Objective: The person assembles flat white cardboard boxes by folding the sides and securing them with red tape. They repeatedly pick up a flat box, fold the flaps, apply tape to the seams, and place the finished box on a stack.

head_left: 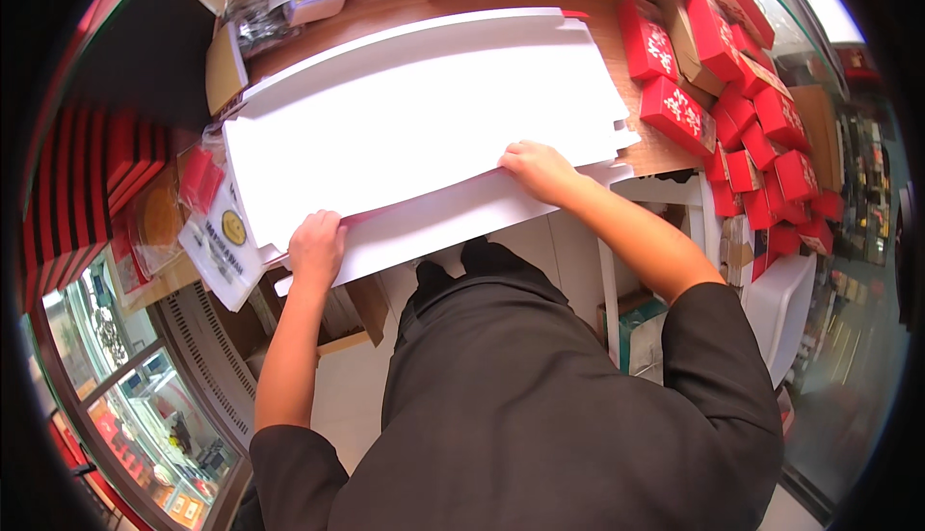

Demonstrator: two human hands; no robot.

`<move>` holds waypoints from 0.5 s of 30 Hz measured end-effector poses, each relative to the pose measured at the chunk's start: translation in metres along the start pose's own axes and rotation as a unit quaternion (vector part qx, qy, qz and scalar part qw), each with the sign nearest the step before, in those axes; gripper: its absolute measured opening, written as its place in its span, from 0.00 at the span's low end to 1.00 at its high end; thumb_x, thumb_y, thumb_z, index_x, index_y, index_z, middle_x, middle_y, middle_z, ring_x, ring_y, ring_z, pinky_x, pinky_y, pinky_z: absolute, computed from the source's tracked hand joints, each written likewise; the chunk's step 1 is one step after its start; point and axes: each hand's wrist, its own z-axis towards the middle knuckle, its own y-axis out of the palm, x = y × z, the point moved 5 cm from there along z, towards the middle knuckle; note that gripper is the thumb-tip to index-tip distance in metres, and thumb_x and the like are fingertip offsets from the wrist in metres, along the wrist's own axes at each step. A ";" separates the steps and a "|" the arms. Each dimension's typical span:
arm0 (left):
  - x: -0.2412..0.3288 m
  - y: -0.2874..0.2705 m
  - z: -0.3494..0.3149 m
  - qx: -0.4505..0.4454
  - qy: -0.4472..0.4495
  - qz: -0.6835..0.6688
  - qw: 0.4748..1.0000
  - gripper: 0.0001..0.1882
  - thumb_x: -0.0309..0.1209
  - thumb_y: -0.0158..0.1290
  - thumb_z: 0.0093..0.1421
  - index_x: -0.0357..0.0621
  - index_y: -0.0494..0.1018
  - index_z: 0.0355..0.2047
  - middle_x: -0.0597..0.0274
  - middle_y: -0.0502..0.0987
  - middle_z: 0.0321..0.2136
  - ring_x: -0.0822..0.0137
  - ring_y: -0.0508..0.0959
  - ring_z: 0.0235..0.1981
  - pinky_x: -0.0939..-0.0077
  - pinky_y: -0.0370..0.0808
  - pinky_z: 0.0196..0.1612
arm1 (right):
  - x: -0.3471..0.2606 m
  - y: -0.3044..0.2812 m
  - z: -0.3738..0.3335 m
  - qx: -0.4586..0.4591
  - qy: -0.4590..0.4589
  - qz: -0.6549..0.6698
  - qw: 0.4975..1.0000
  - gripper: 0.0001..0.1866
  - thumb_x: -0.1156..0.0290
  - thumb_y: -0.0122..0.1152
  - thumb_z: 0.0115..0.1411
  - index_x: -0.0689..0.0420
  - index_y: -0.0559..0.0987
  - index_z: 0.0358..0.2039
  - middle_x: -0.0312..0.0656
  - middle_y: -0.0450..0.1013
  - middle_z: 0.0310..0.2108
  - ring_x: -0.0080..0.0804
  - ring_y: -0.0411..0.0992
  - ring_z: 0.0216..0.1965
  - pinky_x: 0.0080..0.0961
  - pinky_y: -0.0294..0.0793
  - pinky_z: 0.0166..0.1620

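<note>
Across the brown wooden tabletop [665, 153] there's this big flat white card sheet [414, 117] with notched ends. From where I'm standing, the left hand [316, 250] is gripping its near edge at the left, and the right hand [541, 171] has curled fingers holding that edge farther right. Red cardboard boxes with pale patterns [676, 115] are piled to the right.

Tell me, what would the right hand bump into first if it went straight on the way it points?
The white sheet: the right hand is at its near edge and points across it. It would likely push or slide over it, though depth there is unclear.
</note>
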 end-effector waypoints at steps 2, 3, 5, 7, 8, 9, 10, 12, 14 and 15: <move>-0.002 0.001 -0.004 -0.006 -0.004 -0.008 1.000 0.07 0.27 0.58 0.51 0.44 0.70 0.29 0.59 0.73 0.27 0.57 0.75 0.32 0.63 0.73 0.34 | 0.003 -0.006 -0.004 0.003 -0.031 0.060 0.998 0.04 0.72 0.57 0.55 0.57 0.76 0.31 0.42 0.72 0.32 0.41 0.72 0.40 0.34 0.73 0.43; -0.003 0.002 -0.003 -0.005 -0.005 -0.015 1.000 0.06 0.27 0.57 0.52 0.43 0.71 0.29 0.59 0.73 0.27 0.57 0.75 0.32 0.63 0.72 0.34 | 0.008 -0.012 -0.008 0.006 -0.047 0.084 0.995 0.04 0.72 0.57 0.55 0.57 0.76 0.31 0.41 0.72 0.32 0.41 0.72 0.40 0.34 0.73 0.43; -0.003 0.000 -0.002 -0.003 -0.006 -0.005 1.000 0.09 0.27 0.59 0.49 0.44 0.70 0.29 0.59 0.73 0.27 0.56 0.75 0.32 0.63 0.73 0.34 | 0.024 -0.018 -0.023 0.033 -0.041 0.065 0.997 0.04 0.72 0.57 0.56 0.56 0.77 0.31 0.41 0.72 0.33 0.42 0.72 0.41 0.34 0.73 0.44; -0.001 -0.001 -0.001 -0.007 -0.010 -0.008 1.000 0.08 0.27 0.59 0.50 0.44 0.70 0.29 0.58 0.73 0.28 0.55 0.74 0.32 0.62 0.72 0.34 | 0.046 -0.021 -0.043 0.076 -0.026 0.047 0.996 0.03 0.72 0.57 0.56 0.55 0.77 0.31 0.41 0.72 0.33 0.42 0.72 0.40 0.34 0.73 0.44; 0.001 -0.004 0.001 -0.006 -0.013 -0.008 1.000 0.08 0.27 0.59 0.51 0.43 0.71 0.30 0.58 0.73 0.28 0.55 0.74 0.32 0.62 0.72 0.34 | 0.053 -0.019 -0.044 0.075 -0.013 0.048 0.996 0.03 0.71 0.57 0.56 0.55 0.77 0.31 0.41 0.72 0.33 0.42 0.72 0.40 0.34 0.73 0.43; 0.003 -0.005 0.002 -0.005 -0.018 -0.008 1.000 0.08 0.27 0.58 0.51 0.43 0.71 0.30 0.59 0.73 0.28 0.55 0.75 0.32 0.62 0.72 0.34 | 0.058 -0.016 -0.041 0.075 0.000 0.050 0.996 0.03 0.71 0.57 0.56 0.55 0.77 0.30 0.41 0.72 0.33 0.42 0.72 0.40 0.35 0.73 0.43; 0.005 -0.002 0.001 -0.012 -0.021 -0.013 1.000 0.08 0.28 0.58 0.51 0.43 0.71 0.30 0.59 0.73 0.28 0.55 0.75 0.32 0.62 0.72 0.34 | 0.064 -0.015 -0.042 0.074 0.013 0.052 0.996 0.03 0.71 0.57 0.56 0.55 0.77 0.30 0.41 0.72 0.33 0.41 0.72 0.40 0.35 0.73 0.43; 0.001 -0.003 0.002 -0.020 -0.030 -0.013 0.999 0.08 0.28 0.58 0.52 0.43 0.71 0.30 0.59 0.73 0.28 0.55 0.75 0.32 0.62 0.72 0.34 | 0.067 -0.025 -0.038 0.020 0.018 0.049 0.998 0.04 0.70 0.56 0.56 0.55 0.77 0.30 0.41 0.72 0.32 0.42 0.72 0.40 0.35 0.73 0.44; 0.003 -0.003 0.005 -0.015 -0.027 -0.008 0.999 0.07 0.28 0.58 0.52 0.43 0.71 0.30 0.59 0.74 0.28 0.55 0.75 0.32 0.62 0.72 0.34 | 0.088 -0.027 -0.045 -0.023 0.058 0.024 0.998 0.06 0.68 0.57 0.57 0.55 0.78 0.30 0.41 0.73 0.32 0.42 0.72 0.41 0.36 0.73 0.44; 0.003 -0.003 0.003 -0.015 -0.031 -0.007 0.999 0.07 0.29 0.58 0.53 0.43 0.71 0.30 0.59 0.74 0.28 0.55 0.75 0.32 0.62 0.72 0.34 | 0.104 -0.031 -0.054 -0.007 0.099 0.049 0.994 0.07 0.66 0.57 0.58 0.55 0.78 0.30 0.41 0.74 0.33 0.42 0.72 0.42 0.37 0.73 0.44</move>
